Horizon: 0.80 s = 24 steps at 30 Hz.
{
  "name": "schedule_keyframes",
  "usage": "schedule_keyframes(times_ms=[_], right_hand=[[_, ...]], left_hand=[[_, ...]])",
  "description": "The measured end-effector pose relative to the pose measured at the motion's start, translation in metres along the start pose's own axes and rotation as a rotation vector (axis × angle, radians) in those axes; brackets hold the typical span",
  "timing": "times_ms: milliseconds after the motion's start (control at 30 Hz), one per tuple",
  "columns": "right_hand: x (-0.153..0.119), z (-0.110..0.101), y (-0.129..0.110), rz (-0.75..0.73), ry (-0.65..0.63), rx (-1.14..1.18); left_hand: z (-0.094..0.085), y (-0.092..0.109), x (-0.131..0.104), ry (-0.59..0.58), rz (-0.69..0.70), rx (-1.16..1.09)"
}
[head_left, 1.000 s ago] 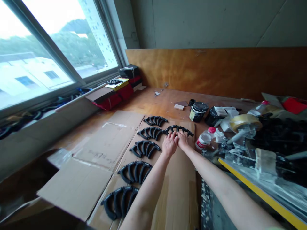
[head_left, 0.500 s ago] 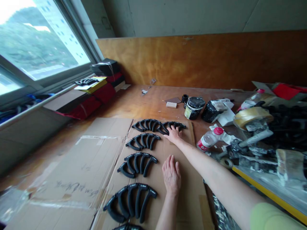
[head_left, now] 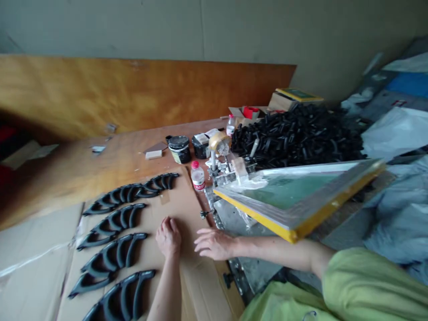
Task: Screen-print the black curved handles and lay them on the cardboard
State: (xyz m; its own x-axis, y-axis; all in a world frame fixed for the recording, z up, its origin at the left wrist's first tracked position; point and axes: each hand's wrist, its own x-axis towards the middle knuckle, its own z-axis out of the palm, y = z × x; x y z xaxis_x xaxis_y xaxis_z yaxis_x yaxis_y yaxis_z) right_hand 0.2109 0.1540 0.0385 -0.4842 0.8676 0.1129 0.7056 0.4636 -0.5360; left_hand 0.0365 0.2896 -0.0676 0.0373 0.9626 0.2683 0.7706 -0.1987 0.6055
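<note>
Rows of black curved pieces (head_left: 113, 252) lie on the flattened cardboard (head_left: 197, 285), at the left of the head view. My left hand (head_left: 168, 237) rests over the cardboard just right of these rows, its fingers loosely bent and apart, holding nothing. To its right, near the cardboard's right edge, my right hand (head_left: 214, 243) is empty, with fingers spread and pointing left. A yellow-edged screen frame (head_left: 284, 196) is tilted up beyond my right forearm.
A bottle with a red cap (head_left: 197, 176) and black tubs (head_left: 179, 149) stand behind the cardboard. A large heap of black pieces (head_left: 301, 136) lies at the back right. Pale plastic bags (head_left: 401, 200) are at the far right.
The view has turned right, bringing the screen frame and the heap into sight. My right hand has left the far row of black pieces and come back toward my body.
</note>
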Motion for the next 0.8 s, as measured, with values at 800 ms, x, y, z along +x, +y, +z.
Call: schedule_keyframes(times_ms=[800], right_hand=[[-0.280,-0.185,0.223,1.000,0.077,-0.271]], left_hand=[[-0.106,0.296,-0.085,0.002,-0.227,-1.021]])
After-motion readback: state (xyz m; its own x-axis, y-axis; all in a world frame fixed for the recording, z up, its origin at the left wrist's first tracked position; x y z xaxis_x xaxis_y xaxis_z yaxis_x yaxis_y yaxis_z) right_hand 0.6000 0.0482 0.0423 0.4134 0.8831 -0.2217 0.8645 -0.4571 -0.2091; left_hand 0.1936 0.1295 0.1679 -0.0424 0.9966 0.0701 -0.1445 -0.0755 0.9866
